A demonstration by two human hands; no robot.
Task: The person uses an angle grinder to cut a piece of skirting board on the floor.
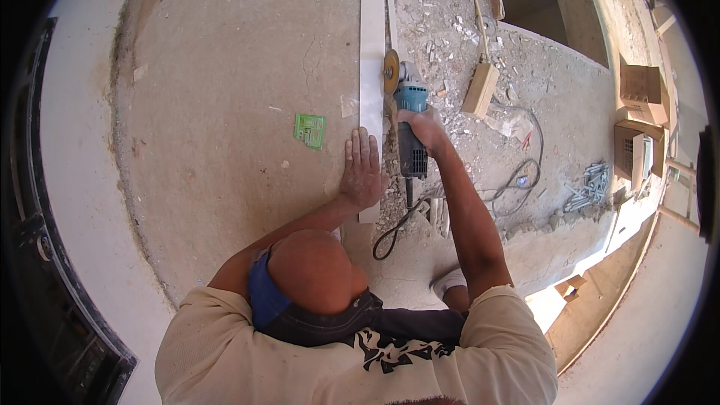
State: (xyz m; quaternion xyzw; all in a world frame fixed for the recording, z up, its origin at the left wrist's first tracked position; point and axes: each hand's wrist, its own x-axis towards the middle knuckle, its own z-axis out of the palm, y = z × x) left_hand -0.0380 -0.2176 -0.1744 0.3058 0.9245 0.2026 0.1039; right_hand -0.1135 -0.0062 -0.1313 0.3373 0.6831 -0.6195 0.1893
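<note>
A long, narrow white strip of tile (371, 37) lies on the dusty floor, running away from me. My left hand (364, 172) rests flat on its near part, fingers stretched out and pointing forward. Wrapped round the body of a teal and black angle grinder (412, 96) is my right hand (424, 127), just right of the strip. The grinder's yellowish disc (391, 70) stands upright at the strip's right edge; whether it touches the strip I cannot tell. A black cable (386, 244) loops from the grinder's rear end.
A small green packet (309, 131) lies left of the strip. Broken chips and white debris (442, 37) cover the floor to the right, near a wooden block (481, 90) with a cord. Farther right are a heap of metal bolts (589, 186) and open cardboard boxes (643, 95).
</note>
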